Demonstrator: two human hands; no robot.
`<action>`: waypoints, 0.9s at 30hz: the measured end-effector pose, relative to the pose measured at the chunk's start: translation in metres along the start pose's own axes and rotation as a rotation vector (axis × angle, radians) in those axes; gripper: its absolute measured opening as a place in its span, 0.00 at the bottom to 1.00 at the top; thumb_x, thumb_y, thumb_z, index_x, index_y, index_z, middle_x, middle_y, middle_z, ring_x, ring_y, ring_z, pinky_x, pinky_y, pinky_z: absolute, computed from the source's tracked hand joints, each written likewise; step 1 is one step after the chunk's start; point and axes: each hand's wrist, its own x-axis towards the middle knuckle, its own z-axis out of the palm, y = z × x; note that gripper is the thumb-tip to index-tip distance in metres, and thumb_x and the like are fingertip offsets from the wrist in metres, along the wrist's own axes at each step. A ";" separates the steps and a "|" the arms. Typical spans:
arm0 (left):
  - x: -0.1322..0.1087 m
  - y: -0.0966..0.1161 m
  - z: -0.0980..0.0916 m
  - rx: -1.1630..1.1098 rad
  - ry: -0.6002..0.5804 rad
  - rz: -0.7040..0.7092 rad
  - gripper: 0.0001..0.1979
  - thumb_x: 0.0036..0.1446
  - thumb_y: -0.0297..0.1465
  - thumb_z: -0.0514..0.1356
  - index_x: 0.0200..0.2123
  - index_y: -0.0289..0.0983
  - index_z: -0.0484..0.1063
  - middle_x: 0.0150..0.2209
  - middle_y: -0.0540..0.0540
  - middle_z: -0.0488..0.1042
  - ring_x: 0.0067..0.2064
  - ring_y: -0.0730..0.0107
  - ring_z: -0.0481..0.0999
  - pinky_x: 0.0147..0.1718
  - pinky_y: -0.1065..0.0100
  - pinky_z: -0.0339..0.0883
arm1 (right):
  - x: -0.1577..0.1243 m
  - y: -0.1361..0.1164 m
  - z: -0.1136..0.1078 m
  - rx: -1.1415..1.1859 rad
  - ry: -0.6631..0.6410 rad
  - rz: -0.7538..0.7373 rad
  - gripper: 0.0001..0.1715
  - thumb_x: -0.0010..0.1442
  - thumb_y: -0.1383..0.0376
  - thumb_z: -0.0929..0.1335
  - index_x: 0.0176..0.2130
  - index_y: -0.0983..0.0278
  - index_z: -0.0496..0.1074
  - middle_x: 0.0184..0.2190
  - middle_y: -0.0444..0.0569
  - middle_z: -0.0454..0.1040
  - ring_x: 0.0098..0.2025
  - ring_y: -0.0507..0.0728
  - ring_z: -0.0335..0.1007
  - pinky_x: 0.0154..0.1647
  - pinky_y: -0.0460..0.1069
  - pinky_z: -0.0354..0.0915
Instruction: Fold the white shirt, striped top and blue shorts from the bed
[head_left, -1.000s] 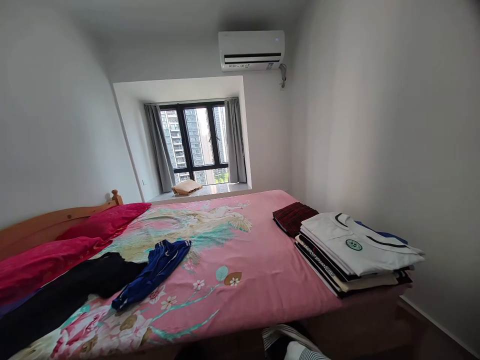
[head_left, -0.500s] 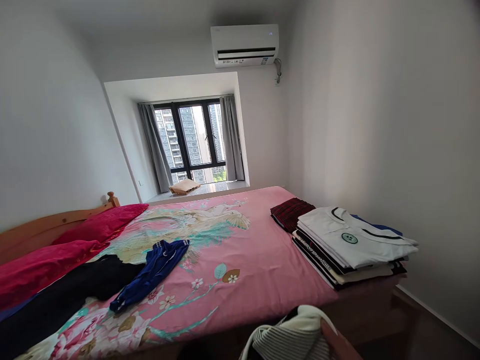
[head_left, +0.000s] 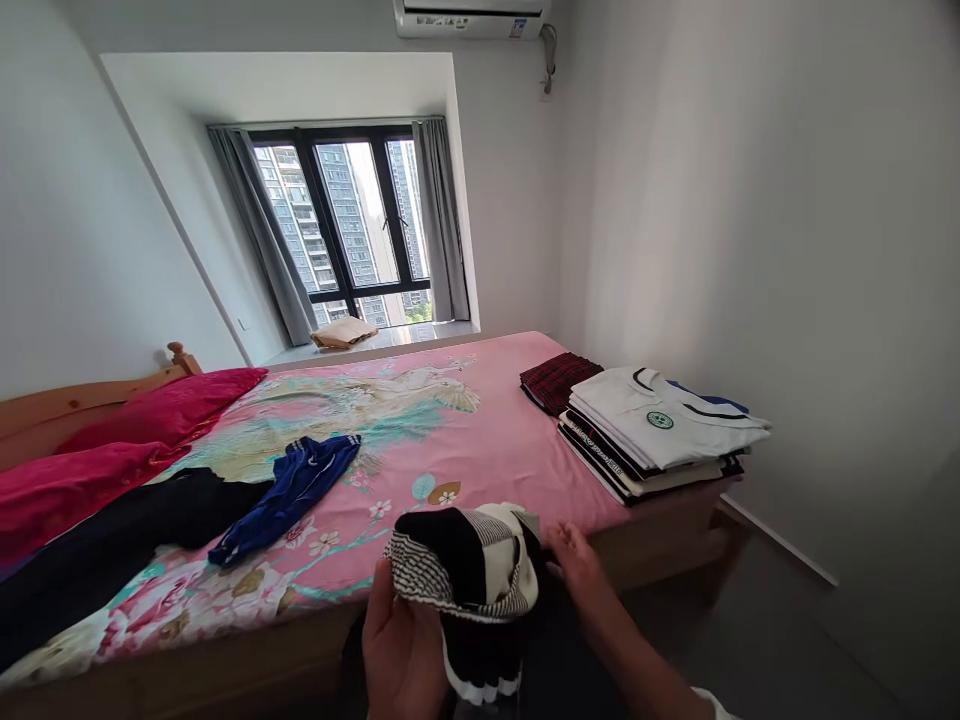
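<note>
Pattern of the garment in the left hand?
Black-and-cream blocks with fine stripes on the garment; shows best in the head view.

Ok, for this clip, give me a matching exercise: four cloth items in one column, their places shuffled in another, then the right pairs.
Items
1. Black-and-cream garment
2. Blue garment
3. White shirt
4. Beige cloth

Places
A. On top of the folded stack
B. On the windowsill
C. Held in the left hand
D. On the bed, next to the black garment

Pairs: 1-C, 2-D, 3-A, 4-B
</note>
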 end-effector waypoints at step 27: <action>-0.070 0.007 -0.056 0.382 0.486 -0.133 0.23 0.59 0.42 0.52 0.56 0.45 0.67 0.60 0.43 0.64 0.64 0.49 0.55 0.61 0.47 0.49 | 0.013 -0.056 0.035 -0.561 -0.049 -0.325 0.12 0.60 0.55 0.61 0.38 0.61 0.60 0.28 0.42 0.66 0.28 0.53 0.61 0.30 0.47 0.58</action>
